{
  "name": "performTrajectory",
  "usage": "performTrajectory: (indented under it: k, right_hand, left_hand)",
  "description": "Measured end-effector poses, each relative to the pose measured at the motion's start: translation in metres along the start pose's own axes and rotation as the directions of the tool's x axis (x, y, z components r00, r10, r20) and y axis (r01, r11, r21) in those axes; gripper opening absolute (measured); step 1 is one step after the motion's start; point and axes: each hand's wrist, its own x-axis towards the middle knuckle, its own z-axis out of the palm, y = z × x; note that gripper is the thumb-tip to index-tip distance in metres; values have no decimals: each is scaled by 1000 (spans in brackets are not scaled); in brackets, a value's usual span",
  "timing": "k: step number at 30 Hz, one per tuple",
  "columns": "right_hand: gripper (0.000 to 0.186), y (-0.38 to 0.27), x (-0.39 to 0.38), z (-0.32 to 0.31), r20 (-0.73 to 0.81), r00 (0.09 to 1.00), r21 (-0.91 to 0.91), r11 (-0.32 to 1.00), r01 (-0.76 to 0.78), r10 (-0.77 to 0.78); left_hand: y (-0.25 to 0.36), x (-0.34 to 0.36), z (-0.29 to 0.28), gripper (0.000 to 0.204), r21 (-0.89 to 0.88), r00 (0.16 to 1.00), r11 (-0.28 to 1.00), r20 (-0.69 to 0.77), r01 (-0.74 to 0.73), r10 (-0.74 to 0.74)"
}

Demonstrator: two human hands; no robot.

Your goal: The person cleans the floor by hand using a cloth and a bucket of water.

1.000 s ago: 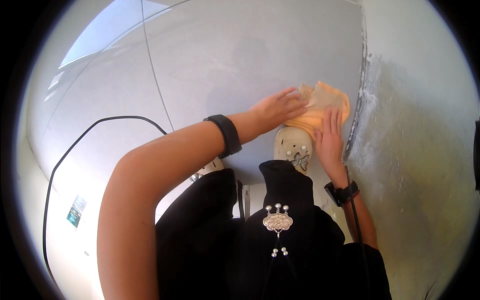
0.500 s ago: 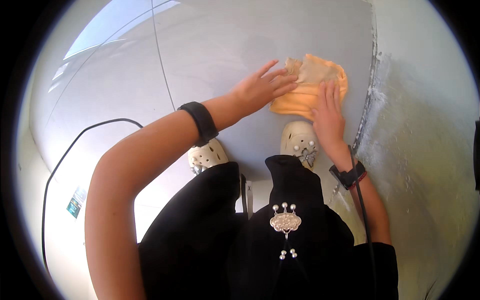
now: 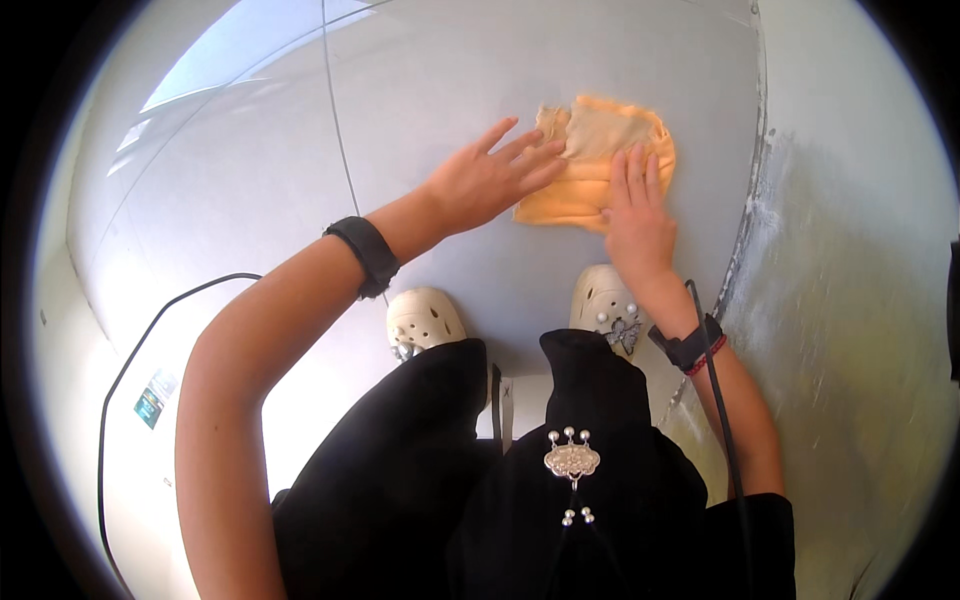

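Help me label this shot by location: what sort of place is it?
Probably indoors, perhaps a room or corridor: a smooth grey floor with a thin joint line meets a stained wall.

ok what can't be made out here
Floor under the orange cloth: head view, hidden by the cloth.
Palms of the left hand and right hand: head view, hidden by the hands' backs.
Back of the right shoe: head view, hidden by black clothing.
Left black cable: head view, cut off by the lower edge.
Print on the small green card: head view, too small.
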Motion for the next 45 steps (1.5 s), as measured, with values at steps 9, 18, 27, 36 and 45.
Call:
performTrajectory:
  k: [9, 18, 27, 36, 45]
  right_hand:
    - [56, -4, 13, -3, -31, 981, -233, 956, 179, -192]
    - [56, -7, 16, 6, -100, 967, -262, 944, 202, -235]
    - [36, -22, 24, -19, -72, 978, 98, 974, 202, -196]
    - [18, 0, 60, -37, -41, 963, 48, 962, 270, -268]
    - [11, 33, 83, -57, 26, 995, 298, 950, 88, -100]
  left_hand:
    - [35, 12, -5, 77, -50, 984, 983, -24, 178, -179]
    - [36, 14, -8, 92, 2, 964, 964, -13, 265, -265]
    - [10, -13, -23, 53, -259, 966, 934, 144, 246, -215]
    - [11, -7, -14, 16, -451, 901, 780, 206, 433, -381]
    - [-14, 22, -26, 3, -332, 872, 806, 165, 490, -461]
